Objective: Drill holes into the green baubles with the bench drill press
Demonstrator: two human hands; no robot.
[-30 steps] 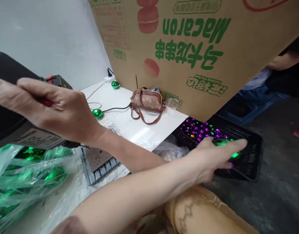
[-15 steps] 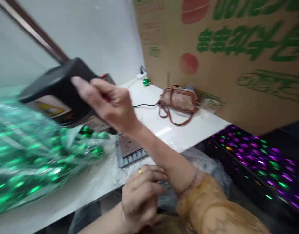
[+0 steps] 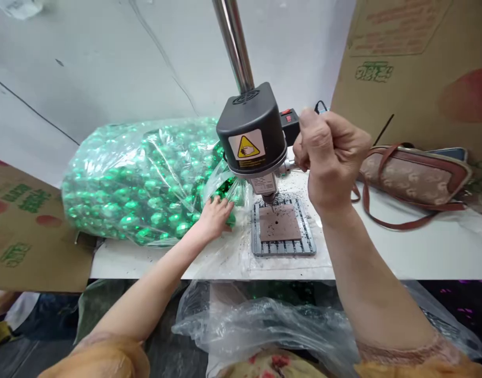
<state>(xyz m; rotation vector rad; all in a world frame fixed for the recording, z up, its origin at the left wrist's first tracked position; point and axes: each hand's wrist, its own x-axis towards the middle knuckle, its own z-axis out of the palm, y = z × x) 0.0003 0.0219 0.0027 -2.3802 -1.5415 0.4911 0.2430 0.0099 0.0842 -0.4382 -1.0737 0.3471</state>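
Observation:
My right hand (image 3: 330,160) is closed in a fist around the feed lever of a small black drill press (image 3: 250,128). The lever itself is mostly hidden by my fingers. Below the chuck (image 3: 269,198), a brown board (image 3: 282,223) with a dark hole lies on the grey slotted base plate (image 3: 284,249), dark shavings scattered about. My left hand (image 3: 216,216) reaches to the mouth of a clear plastic bag (image 3: 138,173) full of shiny green balls. Its fingers are extended and slightly apart, touching the bag or the balls there; their tips are partly hidden.
On the white table (image 3: 402,257), a brown handbag (image 3: 417,176) with a strap lies right of my right hand. Printed cardboard boxes (image 3: 406,105) stand at right and left. Crumpled clear plastic (image 3: 288,325) hangs below the table's front edge. A person's arm shows at lower left.
The view has swung left and steadied, bringing the drill press to the middle. My left hand has gone from near my body to the bag's mouth. My right hand stays on the lever.

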